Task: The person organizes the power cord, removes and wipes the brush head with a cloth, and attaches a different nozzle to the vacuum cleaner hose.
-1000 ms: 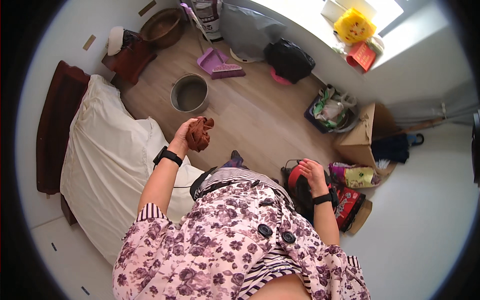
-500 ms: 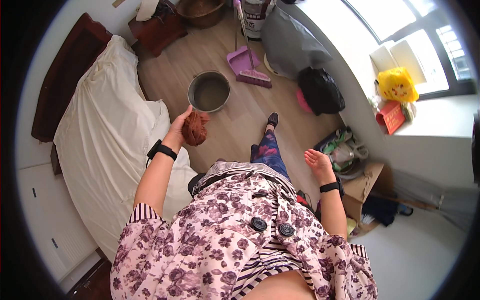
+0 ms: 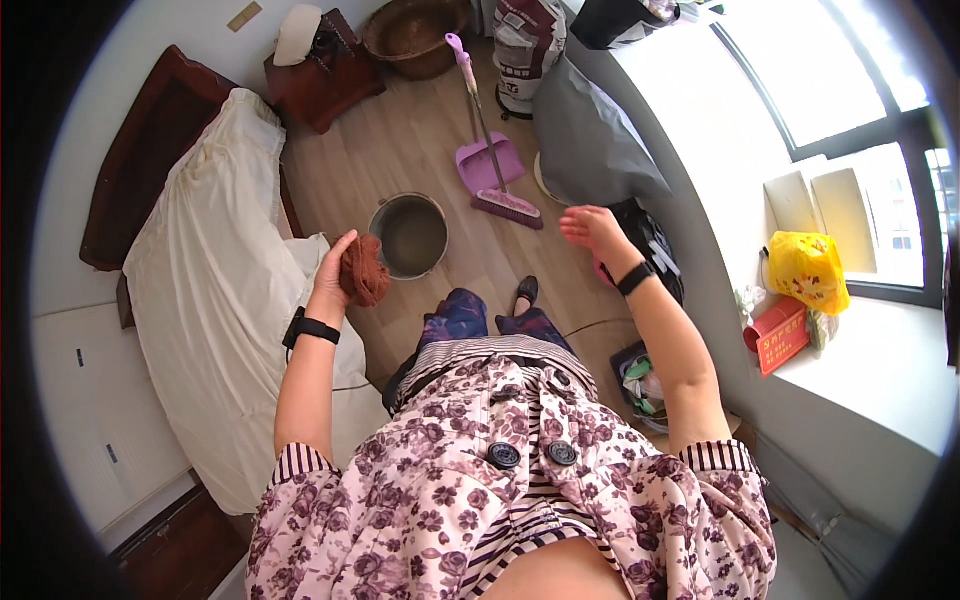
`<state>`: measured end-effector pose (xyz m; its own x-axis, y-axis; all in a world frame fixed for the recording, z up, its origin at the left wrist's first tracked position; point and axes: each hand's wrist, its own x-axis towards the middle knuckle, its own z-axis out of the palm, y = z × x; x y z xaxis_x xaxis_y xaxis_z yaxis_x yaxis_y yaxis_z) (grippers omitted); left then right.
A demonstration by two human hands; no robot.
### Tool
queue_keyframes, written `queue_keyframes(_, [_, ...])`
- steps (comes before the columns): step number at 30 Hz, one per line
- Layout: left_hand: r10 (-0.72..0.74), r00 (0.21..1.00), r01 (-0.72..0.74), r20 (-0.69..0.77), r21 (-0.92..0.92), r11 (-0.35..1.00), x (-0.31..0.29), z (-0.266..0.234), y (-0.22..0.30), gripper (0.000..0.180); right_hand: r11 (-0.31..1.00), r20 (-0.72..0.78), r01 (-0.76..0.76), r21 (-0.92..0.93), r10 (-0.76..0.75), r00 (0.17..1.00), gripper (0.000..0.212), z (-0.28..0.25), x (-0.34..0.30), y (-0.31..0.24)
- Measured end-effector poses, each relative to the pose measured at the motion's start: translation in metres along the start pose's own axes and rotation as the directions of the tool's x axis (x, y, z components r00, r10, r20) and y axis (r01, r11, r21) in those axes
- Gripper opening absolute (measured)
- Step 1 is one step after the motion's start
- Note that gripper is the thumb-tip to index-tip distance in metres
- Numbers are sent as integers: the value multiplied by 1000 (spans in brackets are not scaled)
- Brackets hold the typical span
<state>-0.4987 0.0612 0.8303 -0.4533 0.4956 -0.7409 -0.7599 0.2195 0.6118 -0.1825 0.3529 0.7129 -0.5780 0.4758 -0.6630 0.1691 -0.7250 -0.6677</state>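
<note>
My left hand (image 3: 332, 274) curled around a crumpled brown cloth (image 3: 367, 272), held just beside the round metal bucket (image 3: 412, 214), my right hand (image 3: 597, 232) empty, fingers loosely extended, near the purple broom (image 3: 507, 207)

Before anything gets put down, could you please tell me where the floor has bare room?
Bare floor lies between the bucket and brown furniture piece, and between the bucket and purple broom. Right of the broom, the grey sheet and black bag crowd together.
</note>
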Motion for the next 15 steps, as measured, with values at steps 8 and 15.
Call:
queue_keyframes(8, [64,998,-63,-14,69,996,177,-149,448,17,998,131,-43,-51,49,990,29,480,274,-256])
queue_keyframes(15, [67,994,-78,83,134,988,268,-164,663,24,995,207,-96,15,91,974,42,671,411,-393])
